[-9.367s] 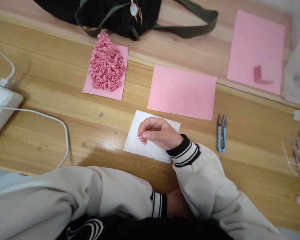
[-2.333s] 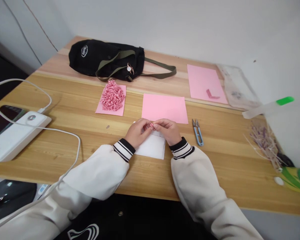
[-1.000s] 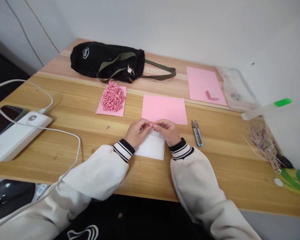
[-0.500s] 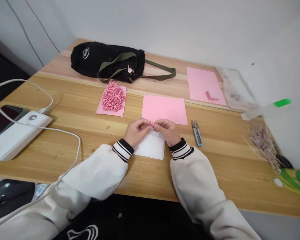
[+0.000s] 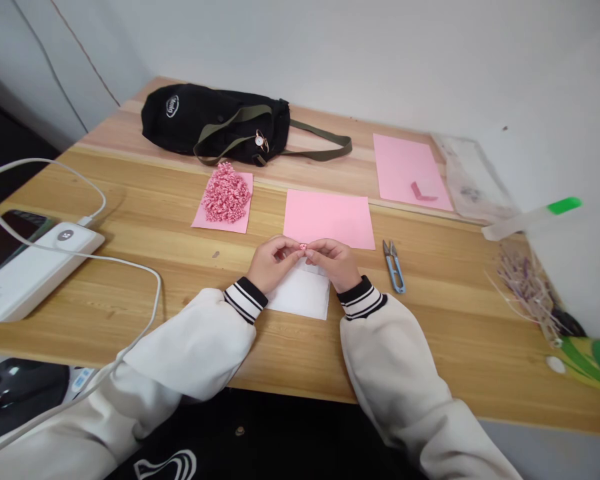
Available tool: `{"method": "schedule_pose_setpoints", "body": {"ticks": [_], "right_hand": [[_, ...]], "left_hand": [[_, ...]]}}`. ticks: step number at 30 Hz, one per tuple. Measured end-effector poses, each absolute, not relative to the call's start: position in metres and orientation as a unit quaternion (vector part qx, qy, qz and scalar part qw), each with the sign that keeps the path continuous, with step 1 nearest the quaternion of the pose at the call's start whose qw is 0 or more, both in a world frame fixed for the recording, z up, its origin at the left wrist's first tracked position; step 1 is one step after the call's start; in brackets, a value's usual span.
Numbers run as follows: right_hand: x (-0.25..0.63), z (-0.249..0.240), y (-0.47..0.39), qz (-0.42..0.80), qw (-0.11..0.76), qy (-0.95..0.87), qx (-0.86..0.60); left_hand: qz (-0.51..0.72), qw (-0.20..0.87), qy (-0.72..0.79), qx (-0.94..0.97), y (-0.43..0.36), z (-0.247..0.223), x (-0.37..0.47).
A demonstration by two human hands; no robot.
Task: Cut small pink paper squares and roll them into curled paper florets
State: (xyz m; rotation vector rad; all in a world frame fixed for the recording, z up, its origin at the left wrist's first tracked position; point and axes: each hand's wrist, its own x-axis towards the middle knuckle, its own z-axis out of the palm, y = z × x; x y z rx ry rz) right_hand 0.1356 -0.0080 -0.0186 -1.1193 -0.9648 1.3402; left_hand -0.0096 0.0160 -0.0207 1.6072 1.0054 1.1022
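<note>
Between my fingertips is a small pink and white piece [image 5: 303,247], too small to make out fully; it resembles the pink cord in the pile. My left hand [image 5: 275,262] pinches it from the left, thumb against forefinger. From the right, my right hand [image 5: 335,260] pinches it the same way. Under both hands lies a white sheet [image 5: 300,293], partly covered by them. Just beyond them is a pink paper sheet [image 5: 329,217]. The pile of knobbly pink cord [image 5: 225,193] rests on a smaller pink sheet [image 5: 244,223] to the left.
Blue-handled thread snips [image 5: 394,268] lie right of my hands. A black bag [image 5: 200,123] with a watch [image 5: 260,141] on it is at the back. A white power bank [image 5: 45,267] and its cable [image 5: 153,313] are on the left, dried flowers [image 5: 530,287] on the right.
The pink piece has shifted very slightly left between my fingertips. Both hands otherwise hold almost the same place and pinch.
</note>
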Motion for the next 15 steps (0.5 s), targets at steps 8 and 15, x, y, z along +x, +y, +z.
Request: {"method": "schedule_pose_setpoints", "body": {"ticks": [8, 15], "right_hand": [[0.1364, -0.0202, -0.0086, 0.564, 0.538, -0.413, -0.471], [0.1349, -0.0168, -0.0087, 0.562, 0.541, -0.413, -0.470]], "left_hand": [[0.445, 0.471, 0.407, 0.644, 0.0174, -0.0236, -0.0104], [0.447, 0.476, 0.406, 0.639, 0.0182, -0.0256, -0.0108]]}}
